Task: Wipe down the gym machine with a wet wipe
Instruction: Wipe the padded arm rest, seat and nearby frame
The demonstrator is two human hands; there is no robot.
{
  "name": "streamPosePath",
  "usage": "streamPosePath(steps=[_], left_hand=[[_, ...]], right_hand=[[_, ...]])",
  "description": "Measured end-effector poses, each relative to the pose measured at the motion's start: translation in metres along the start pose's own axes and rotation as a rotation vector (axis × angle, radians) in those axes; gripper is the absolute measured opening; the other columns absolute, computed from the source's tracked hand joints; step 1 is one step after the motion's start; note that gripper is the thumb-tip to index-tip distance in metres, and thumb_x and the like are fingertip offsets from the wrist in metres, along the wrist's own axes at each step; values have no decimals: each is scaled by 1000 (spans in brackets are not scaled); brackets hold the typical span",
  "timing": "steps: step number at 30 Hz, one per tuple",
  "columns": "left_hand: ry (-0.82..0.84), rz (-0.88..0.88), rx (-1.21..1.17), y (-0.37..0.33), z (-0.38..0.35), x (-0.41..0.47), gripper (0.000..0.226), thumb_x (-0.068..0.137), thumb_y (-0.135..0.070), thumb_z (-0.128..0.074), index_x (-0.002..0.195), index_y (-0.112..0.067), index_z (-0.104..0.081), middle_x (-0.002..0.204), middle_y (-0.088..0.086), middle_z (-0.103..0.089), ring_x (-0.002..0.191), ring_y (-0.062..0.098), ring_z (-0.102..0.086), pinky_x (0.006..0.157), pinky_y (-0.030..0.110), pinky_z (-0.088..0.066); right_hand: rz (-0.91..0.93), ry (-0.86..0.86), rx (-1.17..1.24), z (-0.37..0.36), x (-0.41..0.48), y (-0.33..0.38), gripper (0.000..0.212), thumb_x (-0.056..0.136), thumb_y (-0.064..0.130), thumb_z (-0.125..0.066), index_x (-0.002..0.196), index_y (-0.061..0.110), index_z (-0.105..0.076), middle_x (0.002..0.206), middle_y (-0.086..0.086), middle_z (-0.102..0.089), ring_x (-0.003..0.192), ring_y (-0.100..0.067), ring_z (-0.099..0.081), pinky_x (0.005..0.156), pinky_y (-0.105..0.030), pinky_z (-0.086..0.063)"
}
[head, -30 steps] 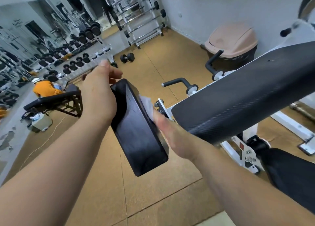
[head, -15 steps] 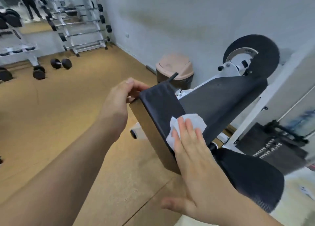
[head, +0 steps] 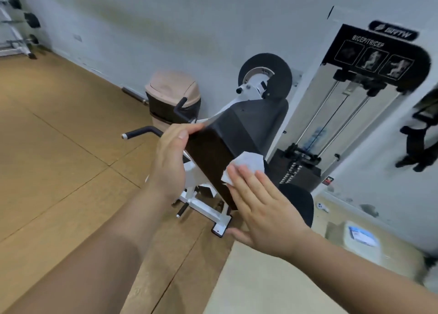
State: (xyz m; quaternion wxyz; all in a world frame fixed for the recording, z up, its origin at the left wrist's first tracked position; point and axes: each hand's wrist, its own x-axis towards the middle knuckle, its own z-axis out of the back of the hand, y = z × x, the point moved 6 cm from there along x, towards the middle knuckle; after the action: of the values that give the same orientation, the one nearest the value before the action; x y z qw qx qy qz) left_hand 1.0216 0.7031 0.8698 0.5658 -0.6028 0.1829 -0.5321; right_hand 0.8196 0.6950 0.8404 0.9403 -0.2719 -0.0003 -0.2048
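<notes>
A white-framed bicep/tricep machine (head: 258, 93) stands by the wall, with a slanted black arm pad (head: 227, 133) at the centre of the head view. My left hand (head: 171, 157) grips the pad's upper left edge, thumb on top. My right hand (head: 258, 202) lies flat with straight fingers, pressing a white wet wipe (head: 246, 165) against the pad's lower right face. The wipe shows beyond my fingertips. A round black seat (head: 301, 202) sits below, partly hidden by my right hand.
A pink-lidded bin (head: 174, 95) stands against the wall behind the machine's black handles (head: 142, 132). The weight stack tower (head: 355, 95) rises at right, with dark items hanging on the wall (head: 419, 133). A barbell rack (head: 16, 24) is at far left. A white container (head: 360, 237) sits on the floor at right.
My view has swung right, away from the mirror and dumbbells toward the wall. My right hand came round from behind the pad onto its face, sliding the wipe along it. My left hand kept its grip.
</notes>
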Motion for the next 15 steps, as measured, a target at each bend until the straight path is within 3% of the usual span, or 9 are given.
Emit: streamPosePath(steps=[3,5,7,8,11,15], left_hand=[[-13,-16,-40,5,-1,0,43,111,-3,-32,127,-29,-63,126,-3,-64,126,15,-55,107,39,-45],[-9,20,-88,3,-1,-1,38,111,-26,-29,126,-32,-64,128,-2,-65,126,15,-56,106,41,-46],[0,93,-172,0,2,-4,55,99,-53,-22,125,-32,-66,131,-4,-66,130,16,-54,108,45,-43],[15,125,-207,0,3,-5,62,97,-58,-18,127,-31,-66,133,-5,-67,133,15,-53,111,49,-40],[31,236,-215,1,6,-8,66,101,-55,-12,132,-34,-66,140,-9,-63,141,12,-45,120,55,-30],[-13,301,-149,-9,-2,-14,64,105,-51,-9,129,-37,-66,143,-8,-59,143,16,-41,122,56,-26]], right_hand=[[132,-20,-194,26,30,-10,93,102,69,-23,158,-5,-13,168,-25,0,158,-38,10,127,-50,9],[170,-83,-259,47,61,-15,93,102,69,-19,157,-5,-5,168,-25,-5,158,-39,5,127,-51,10],[185,-128,-293,59,80,-17,92,102,69,-17,154,-4,1,169,-24,-4,158,-39,5,125,-53,12],[176,-124,-293,59,80,-17,93,101,70,-16,153,-4,4,169,-24,-1,158,-39,8,125,-54,14],[185,-28,-308,32,43,-7,98,100,72,-11,155,-6,11,166,-28,14,154,-42,21,121,-56,22],[351,137,-445,-11,-10,10,97,100,69,-2,156,-8,13,160,-34,23,149,-47,29,111,-58,34]])
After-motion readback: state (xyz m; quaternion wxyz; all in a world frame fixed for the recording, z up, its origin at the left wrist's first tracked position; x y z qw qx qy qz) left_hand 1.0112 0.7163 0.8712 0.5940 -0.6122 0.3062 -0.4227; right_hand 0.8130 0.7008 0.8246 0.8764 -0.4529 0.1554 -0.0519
